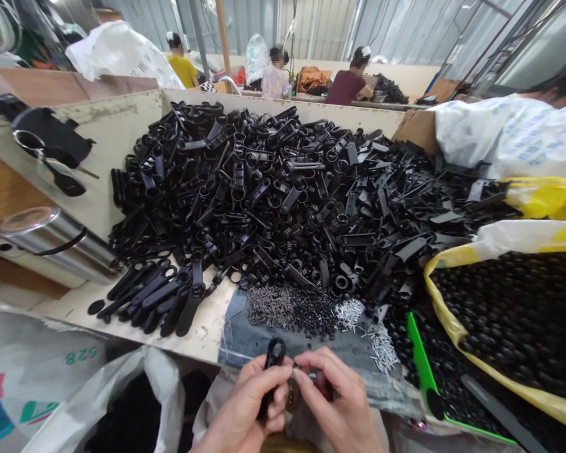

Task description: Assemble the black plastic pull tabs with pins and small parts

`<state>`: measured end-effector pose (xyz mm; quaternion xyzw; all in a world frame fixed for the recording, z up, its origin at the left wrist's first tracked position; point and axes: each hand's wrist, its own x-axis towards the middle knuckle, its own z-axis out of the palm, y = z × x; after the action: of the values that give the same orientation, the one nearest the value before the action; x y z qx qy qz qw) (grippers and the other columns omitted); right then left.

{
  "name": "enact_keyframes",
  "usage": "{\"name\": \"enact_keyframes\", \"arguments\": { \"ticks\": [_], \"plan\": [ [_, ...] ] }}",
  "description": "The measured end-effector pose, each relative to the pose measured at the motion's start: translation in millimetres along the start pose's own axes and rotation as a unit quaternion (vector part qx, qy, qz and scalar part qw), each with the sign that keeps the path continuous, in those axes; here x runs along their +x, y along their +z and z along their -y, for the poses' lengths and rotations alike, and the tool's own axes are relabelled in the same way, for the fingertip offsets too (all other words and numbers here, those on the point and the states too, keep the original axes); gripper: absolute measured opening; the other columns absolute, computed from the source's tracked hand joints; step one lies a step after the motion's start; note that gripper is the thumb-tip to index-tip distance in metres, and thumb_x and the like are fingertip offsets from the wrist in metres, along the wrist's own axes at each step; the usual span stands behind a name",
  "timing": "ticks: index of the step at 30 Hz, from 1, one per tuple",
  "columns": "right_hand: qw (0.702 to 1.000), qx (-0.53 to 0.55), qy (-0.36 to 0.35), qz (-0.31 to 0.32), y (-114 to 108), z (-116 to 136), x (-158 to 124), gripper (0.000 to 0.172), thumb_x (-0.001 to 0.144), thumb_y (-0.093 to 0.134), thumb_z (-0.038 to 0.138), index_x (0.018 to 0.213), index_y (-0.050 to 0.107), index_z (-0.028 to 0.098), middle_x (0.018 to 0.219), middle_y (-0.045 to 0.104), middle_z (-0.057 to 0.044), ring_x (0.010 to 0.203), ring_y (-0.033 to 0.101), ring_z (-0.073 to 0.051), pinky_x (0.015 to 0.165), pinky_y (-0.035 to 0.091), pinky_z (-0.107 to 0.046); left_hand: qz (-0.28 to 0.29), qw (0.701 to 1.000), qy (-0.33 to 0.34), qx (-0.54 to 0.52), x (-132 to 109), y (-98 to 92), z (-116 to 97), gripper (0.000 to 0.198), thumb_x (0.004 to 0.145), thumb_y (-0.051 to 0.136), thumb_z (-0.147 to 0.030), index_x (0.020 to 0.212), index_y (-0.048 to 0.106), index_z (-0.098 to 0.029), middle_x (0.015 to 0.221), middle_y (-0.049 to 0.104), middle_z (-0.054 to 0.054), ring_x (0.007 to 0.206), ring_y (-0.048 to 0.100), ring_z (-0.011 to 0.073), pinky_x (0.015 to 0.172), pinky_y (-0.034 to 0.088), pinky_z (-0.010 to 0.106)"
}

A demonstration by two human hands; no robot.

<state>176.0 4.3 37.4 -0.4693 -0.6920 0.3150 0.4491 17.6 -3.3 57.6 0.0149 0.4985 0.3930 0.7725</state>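
Left hand [255,396] is curled round the black part [272,361], by the near edge of the mat [238,340]; right hand [337,396] bunches beside it, any hold unclear. Keeping the part steady should help.

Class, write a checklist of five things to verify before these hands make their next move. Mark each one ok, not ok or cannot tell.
1. Left hand holding the looped black part: ok, loop upward.
2. Right hand close to the left: ok, fingertips beside the left thumb.
3. Something pinched in the right fingertips: cannot tell, too small.
4. Silver pins nearby: ok, two clusters beyond the right hand.
5. Brownish pieces and small black pieces separated: not ok, their piles run together.
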Motion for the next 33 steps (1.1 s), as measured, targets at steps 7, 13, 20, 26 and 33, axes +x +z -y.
{"name": "enact_keyframes", "arguments": {
  "ticks": [7,13,20,26,33],
  "plan": [
    [1.000,-0.005,-0.027,0.010,-3,0,2,0.009,0.095,0.068,0.024,0.093,0.076,0.022,0.075,0.074,-0.002,0.051,0.059,-0.014,0.048,0.047,-0.024,-0.002,0.998,0.043,0.048,5,3.8,0,0.054,0.048,0.098,-0.051,0.066,0.058,-0.018,0.041,0.045,-0.010,0.038,0.026,0.0015,0.043,0.013,0.018],
    [0.999,-0.007,-0.042,-0.008,-4,0,4,0.008,0.094,0.069,0.020,0.097,0.076,0.022,0.074,0.073,-0.001,0.049,0.058,-0.013,0.048,0.048,-0.023,-0.005,0.998,0.044,0.044,7,5.6,4,0.056,0.049,0.098,-0.052,0.072,0.061,-0.017,0.044,0.045,-0.011,0.040,0.028,0.0019,0.045,0.017,0.018],
    [0.999,0.025,0.024,-0.037,-3,1,6,0.007,0.090,0.069,0.019,0.090,0.076,0.021,0.065,0.063,0.002,0.049,0.054,-0.012,0.045,0.043,-0.021,0.067,0.995,0.032,0.064,-4,7.7,-4,0.040,0.063,0.090,-0.038,0.088,0.065,-0.018,0.058,0.057,-0.006,0.045,0.036,0.0045,0.047,0.021,0.020],
    [0.999,0.014,-0.025,0.017,-6,3,15,0.008,0.091,0.069,0.017,0.096,0.074,0.020,0.072,0.067,0.000,0.051,0.055,-0.012,0.050,0.046,-0.023,0.099,0.987,0.043,0.117,-11,-5.2,-8,0.037,0.067,0.077,-0.021,0.103,0.070,-0.020,0.068,0.060,-0.004,0.056,0.046,0.0087,0.054,0.033,0.022],
    [0.996,-0.018,-0.070,0.058,-1,0,16,0.011,0.095,0.066,0.016,0.104,0.072,0.019,0.077,0.068,-0.001,0.054,0.057,-0.012,0.052,0.045,-0.023,0.020,0.980,0.068,0.184,-11,-23.1,-3,0.066,0.077,0.076,-0.028,0.141,0.061,-0.023,0.110,0.075,0.008,0.100,0.065,0.0222,0.091,0.049,0.033]
  ]
}}
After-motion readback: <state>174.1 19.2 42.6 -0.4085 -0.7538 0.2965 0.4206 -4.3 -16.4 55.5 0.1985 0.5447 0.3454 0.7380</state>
